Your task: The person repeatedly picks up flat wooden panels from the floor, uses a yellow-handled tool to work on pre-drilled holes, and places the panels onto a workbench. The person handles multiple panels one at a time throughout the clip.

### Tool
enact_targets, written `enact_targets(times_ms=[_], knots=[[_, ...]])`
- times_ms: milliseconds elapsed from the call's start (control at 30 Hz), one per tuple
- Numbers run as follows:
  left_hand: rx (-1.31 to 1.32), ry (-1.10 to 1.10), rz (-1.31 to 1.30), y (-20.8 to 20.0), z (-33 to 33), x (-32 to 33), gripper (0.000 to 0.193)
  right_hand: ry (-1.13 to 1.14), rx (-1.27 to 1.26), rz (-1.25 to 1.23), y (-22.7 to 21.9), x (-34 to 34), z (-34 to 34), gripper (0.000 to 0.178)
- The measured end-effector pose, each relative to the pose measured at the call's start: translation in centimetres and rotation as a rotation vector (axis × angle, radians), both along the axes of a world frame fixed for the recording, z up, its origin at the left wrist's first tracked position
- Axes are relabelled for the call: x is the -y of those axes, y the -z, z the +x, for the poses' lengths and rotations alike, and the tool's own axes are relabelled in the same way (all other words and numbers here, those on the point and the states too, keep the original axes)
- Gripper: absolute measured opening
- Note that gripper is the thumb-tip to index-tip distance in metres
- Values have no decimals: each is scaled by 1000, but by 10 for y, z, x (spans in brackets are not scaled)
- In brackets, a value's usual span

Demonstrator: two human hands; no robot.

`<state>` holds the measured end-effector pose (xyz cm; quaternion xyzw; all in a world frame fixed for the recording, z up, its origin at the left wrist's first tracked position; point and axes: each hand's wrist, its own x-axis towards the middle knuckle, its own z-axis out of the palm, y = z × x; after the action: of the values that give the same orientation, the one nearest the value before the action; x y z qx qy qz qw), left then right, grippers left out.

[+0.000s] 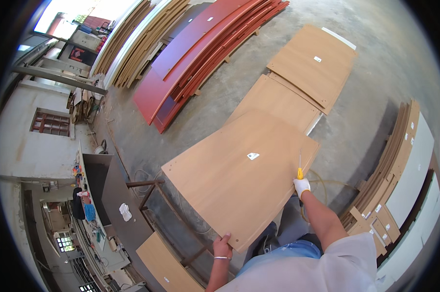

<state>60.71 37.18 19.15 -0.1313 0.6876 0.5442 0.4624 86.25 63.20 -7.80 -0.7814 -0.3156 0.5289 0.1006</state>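
A large light-brown wooden panel (pixel 229 180) with a small white label is held tilted in front of me. My left hand (pixel 223 246), bare, is closed on its near corner, thumb on the top face. At the panel's right edge my right hand (pixel 302 186), in a white glove, is closed round a yellow air blow gun (pixel 300 173). A long thin metal nozzle rises from the gun. The fingers under the panel are hidden. Beyond lie more brown panels (pixel 317 63), stacked low on the floor, partly covered by the held panel.
Red panels (pixel 205 58) are stacked far left. Brown and white boards (pixel 395 155) are piled at right. A thin yellowish hose (pixel 324 187) loops over the floor behind my right hand. At left stand a metal frame (pixel 169 197) and a dark tabletop (pixel 125 194) with a white cloth (pixel 125 212).
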Motion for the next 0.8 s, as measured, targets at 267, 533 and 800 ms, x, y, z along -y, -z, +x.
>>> enact_targets(times_ms=[267, 533, 800], knots=[[-352, 110, -40, -40, 21, -66, 30, -73, -213, -108, -43, -6, -11, 32], [-248, 38, -76, -52, 10, -89, 32, -89, -3, 125, -43, -22, -20, 29], [-478, 308, -26, -110, 31, -136, 25, -167, -278, -154, -42, -29, -5, 32]])
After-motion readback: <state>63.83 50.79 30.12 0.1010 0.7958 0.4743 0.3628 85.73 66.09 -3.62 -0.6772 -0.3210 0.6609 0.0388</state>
